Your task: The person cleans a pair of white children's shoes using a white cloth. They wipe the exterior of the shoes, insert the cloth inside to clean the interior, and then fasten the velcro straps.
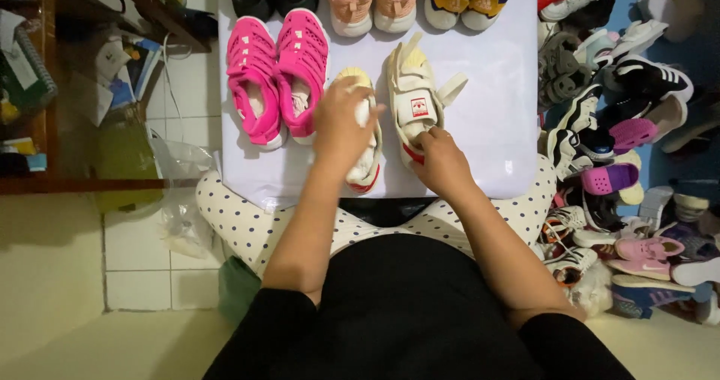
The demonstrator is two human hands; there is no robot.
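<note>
Both hands clamped on a pair of white shoes.
The left hand (341, 121) grips the left shoe (365, 155), the right hand (441, 162) pinches the right shoe (412, 99); a nudge could knock the pink pair (276, 76) just left.

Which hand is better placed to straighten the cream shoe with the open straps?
Probably the right hand: it already rests on the heel of the strapped cream shoe. The left hand covers the other cream shoe.
</note>
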